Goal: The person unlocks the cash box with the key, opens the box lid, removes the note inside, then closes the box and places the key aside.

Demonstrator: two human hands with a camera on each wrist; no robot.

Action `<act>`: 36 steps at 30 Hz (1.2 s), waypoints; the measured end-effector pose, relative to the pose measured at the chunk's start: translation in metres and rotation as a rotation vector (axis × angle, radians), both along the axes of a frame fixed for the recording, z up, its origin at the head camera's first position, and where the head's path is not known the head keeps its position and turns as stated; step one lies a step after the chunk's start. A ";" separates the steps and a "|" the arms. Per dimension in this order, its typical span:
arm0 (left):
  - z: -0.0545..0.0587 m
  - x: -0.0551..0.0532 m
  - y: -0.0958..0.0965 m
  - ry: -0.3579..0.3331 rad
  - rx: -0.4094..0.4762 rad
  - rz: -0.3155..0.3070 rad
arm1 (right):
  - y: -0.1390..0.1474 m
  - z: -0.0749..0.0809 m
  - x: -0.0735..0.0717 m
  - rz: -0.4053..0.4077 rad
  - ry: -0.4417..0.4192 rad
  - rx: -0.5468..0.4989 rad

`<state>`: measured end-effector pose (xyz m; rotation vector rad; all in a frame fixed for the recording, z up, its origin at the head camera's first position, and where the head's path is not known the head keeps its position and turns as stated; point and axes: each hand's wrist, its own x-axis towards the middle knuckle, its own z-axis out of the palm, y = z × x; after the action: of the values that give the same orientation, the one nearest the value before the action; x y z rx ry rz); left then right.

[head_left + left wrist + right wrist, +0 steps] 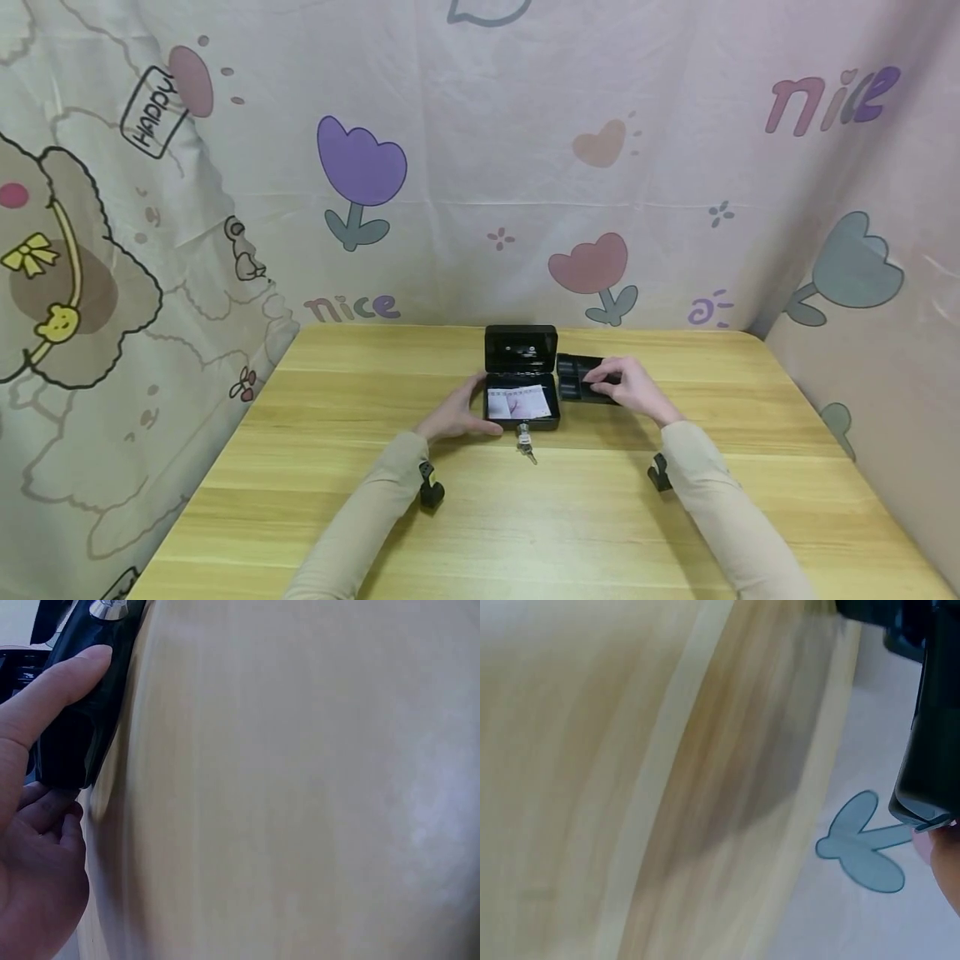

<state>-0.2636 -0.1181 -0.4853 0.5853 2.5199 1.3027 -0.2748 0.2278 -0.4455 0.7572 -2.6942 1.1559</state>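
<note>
A small black cash box [553, 419] stands on the table with its lid [521, 350] raised. Inside it lies a white printed paper [517, 404]. Keys [527, 447] on a ring hang from the lock at its front. My left hand [452, 414] grips the box's left end; in the left wrist view its thumb presses the front wall of the box [71, 742]. To the right of the box is a black compartment tray [570, 383], its divider pinched by my right hand [630, 386]. The right wrist view catches only the tray's dark end [936, 757] and part of a finger.
The pale wood table [525, 517] ends at a printed curtain [465, 167] behind the box. More curtain hangs along the left and right sides. A small black device [430, 487] is strapped to each wrist over beige sleeves.
</note>
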 end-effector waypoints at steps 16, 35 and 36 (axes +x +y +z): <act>0.001 0.000 -0.002 0.009 -0.012 -0.009 | 0.012 -0.015 -0.023 -0.020 -0.001 0.059; 0.000 0.000 -0.001 0.006 -0.008 -0.009 | 0.010 -0.024 -0.037 -0.040 -0.078 0.086; 0.001 0.000 -0.001 0.004 -0.009 -0.009 | 0.009 -0.024 -0.037 -0.039 -0.080 0.088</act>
<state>-0.2635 -0.1188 -0.4847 0.5981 2.5223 1.2874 -0.3118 0.2372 -0.4696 0.6804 -2.8290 1.0871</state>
